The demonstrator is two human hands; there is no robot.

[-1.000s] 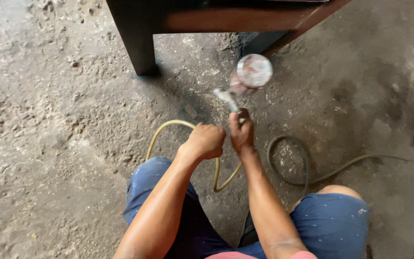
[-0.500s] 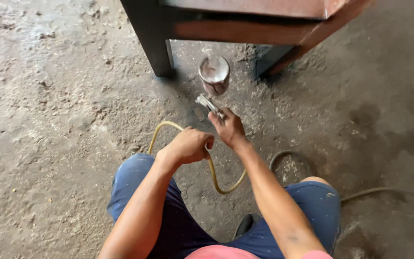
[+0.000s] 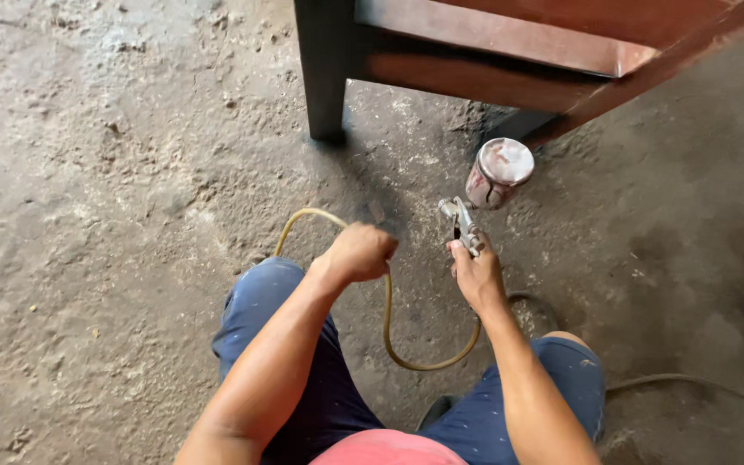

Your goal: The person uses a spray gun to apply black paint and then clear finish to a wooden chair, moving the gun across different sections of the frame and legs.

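Nearest the camera, the person crouches in blue paint-flecked shorts (image 3: 303, 344) over a rough concrete floor (image 3: 114, 215). The left hand (image 3: 359, 252) is curled into a closed fist around the yellow air hose (image 3: 389, 344), which loops from that hand down between the knees and back up toward the right hand. The right hand (image 3: 477, 277) is wrapped tight around the handle of a metal spray gun (image 3: 461, 226), its nozzle pointing up and away from the body; whether a finger rests on the trigger cannot be told. On the far side of the gun sits its paint cup (image 3: 498, 173), smeared with reddish finish and tilted. Farther off stands a dark wooden furniture leg (image 3: 320, 69) with a reddish-brown rail (image 3: 510, 39) above it, both well apart from the gun. A second, greyer hose (image 3: 691, 383) trails off along the floor to the right. The risks look plain: the slack loop lies close to the knees and could snag or kink if the person shifts, tugging the gun off line; the tilted cup might drip; and floor dust could blow onto a wet finish.
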